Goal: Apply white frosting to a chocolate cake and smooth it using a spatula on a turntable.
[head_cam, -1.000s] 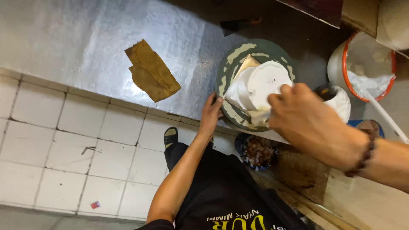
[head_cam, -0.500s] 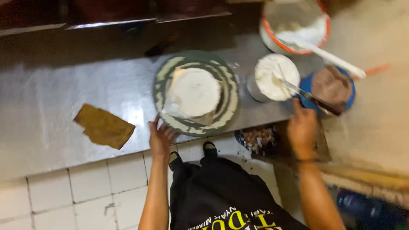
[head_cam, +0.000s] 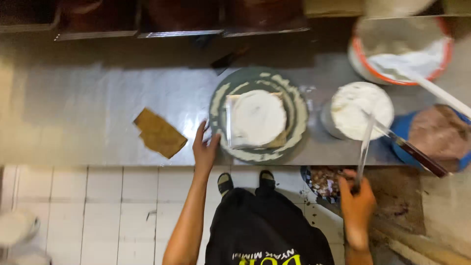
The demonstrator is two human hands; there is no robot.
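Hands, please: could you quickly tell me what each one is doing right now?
Left hand: open, fingers resting on the rim of the round turntable that carries the white cake.
Right hand: closed around the long metal spatula.

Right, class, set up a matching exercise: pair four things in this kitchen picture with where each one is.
Things:
1. white cake
2. brown cardboard piece
3. left hand
4. spatula

Places:
A. in the right hand, blade over the bowl of white cream
B. on the turntable
C. flat on the steel counter, left of the turntable
D. at the turntable's near-left rim

Pairs: 1-B, 2-C, 3-D, 4-A
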